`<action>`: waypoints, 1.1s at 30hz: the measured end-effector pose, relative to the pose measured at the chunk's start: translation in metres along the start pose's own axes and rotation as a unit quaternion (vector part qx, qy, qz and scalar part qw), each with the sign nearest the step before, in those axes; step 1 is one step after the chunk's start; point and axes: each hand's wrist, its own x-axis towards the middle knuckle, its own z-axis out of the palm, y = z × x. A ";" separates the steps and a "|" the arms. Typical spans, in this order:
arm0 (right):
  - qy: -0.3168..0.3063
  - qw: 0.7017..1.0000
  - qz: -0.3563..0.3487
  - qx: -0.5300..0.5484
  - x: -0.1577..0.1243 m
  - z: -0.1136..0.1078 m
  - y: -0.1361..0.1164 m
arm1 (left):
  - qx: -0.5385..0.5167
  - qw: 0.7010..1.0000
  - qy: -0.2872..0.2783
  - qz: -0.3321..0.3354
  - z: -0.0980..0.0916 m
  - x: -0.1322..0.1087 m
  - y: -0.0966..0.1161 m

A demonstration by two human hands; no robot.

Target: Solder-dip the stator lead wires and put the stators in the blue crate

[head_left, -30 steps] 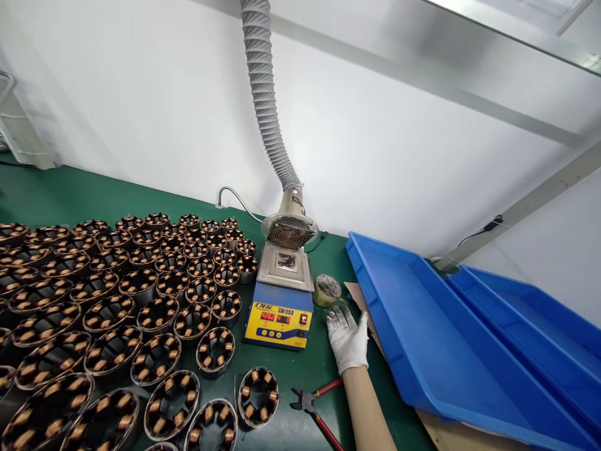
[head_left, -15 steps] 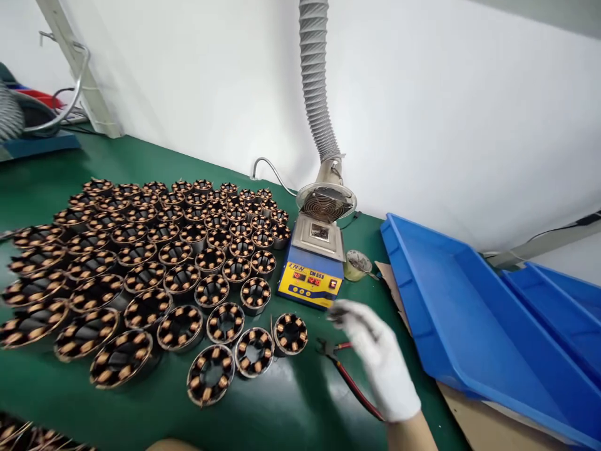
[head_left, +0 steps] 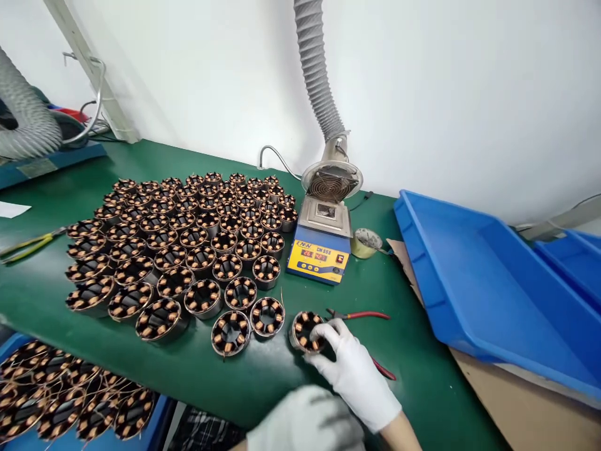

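My right hand (head_left: 354, 369), in a white glove, grips the right side of a motor stator (head_left: 300, 341), a dark ring with copper coils inside. Its thumb is at the near rim and the fingers reach over the inner edge. Partly under that hand lies a pair of red-handled cutting pliers (head_left: 366, 314), jaws pointing left. My left hand (head_left: 305, 423), also gloved, is at the bottom edge, just nearer than the stator; motion smears its fingers. Left of the gripped stator, two more stators (head_left: 267, 316) stand at the near end of a large group.
Behind stands a blue-and-yellow solder pot (head_left: 319, 254) under an exhaust hose (head_left: 319, 69), with a small tub (head_left: 366, 244) beside it. Blue trays (head_left: 474, 282) fill the right. Yellow-handled pliers (head_left: 32, 244) lie left; a bin of stators (head_left: 70, 401) is at lower left.
My right hand has moved down and left onto the stator, which now sits farther from its neighbours. My left hand has come into view. The view has shifted, showing more at left.
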 end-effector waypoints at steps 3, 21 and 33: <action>0.010 0.973 0.040 0.226 -0.028 0.005 0.018 | 0.092 0.985 0.116 -0.092 -0.030 -0.004 -0.009; -0.012 0.964 0.170 0.206 -0.022 -0.020 0.020 | 0.136 0.967 0.058 -0.209 -0.017 0.011 -0.036; 0.247 0.960 0.041 -0.124 -0.023 -0.025 0.067 | 0.053 0.984 0.121 -0.119 -0.008 0.005 -0.042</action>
